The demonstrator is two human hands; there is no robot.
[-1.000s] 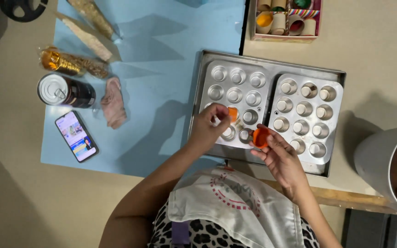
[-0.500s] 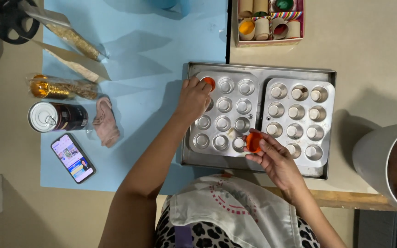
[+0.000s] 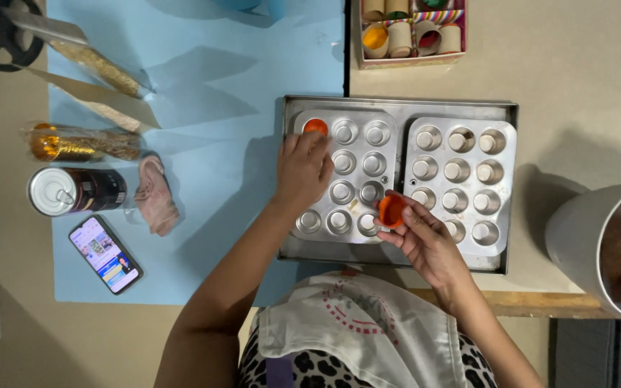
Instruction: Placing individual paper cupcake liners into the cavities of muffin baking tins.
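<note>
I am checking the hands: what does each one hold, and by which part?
The right hand holds orange liners by the rim, at its fingertips. The left hand holds nothing.

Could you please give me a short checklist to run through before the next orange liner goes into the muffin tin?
1. Placed orange paper liner sits in the top-left cup of the left silver muffin tin: ok.
2. Left hand clear of that liner: not ok, its fingertips lie just beside it.
3. Right hand has the next orange liners ready: ok, pinched at the fingertips.
4. Single liner or a stack in the right hand: cannot tell.
5. Other cups in the left tin free: ok, they show bare metal.
6. Both tins, with the right silver muffin tin, lie flat inside the large metal baking tray: ok.
</note>
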